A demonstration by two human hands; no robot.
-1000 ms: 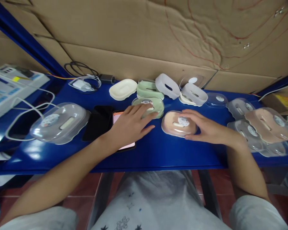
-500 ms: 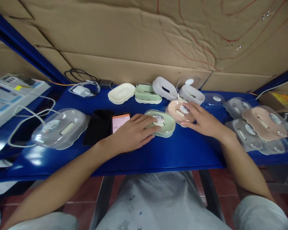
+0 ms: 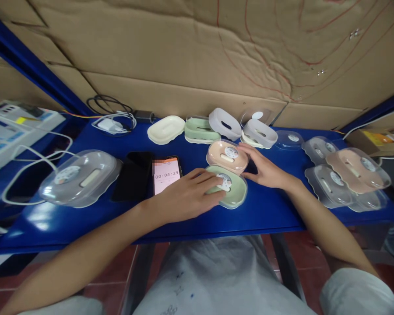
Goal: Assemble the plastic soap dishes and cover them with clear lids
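Observation:
My left hand (image 3: 188,197) lies palm down with its fingers on the clear lid of a green soap box (image 3: 231,194) at the front middle of the blue table (image 3: 124,214). Just behind it sits a pink soap box (image 3: 225,156) with a clear lid. My right hand (image 3: 265,170) rests against the pink box's right side, fingers stretched and touching it. Neither hand lifts or encloses a box.
A phone showing a timer (image 3: 166,174) and a dark phone (image 3: 133,175) lie left of my hands. A large clear-lidded box (image 3: 80,177) stands far left. Cream, green and white trays (image 3: 200,127) line the back. More lidded boxes (image 3: 351,173) crowd the right. Cables (image 3: 113,120) lie behind.
My left hand has slid the green box rightward and toward the front edge. My right hand has pushed the pink box back and then left, so that it stands behind the green one.

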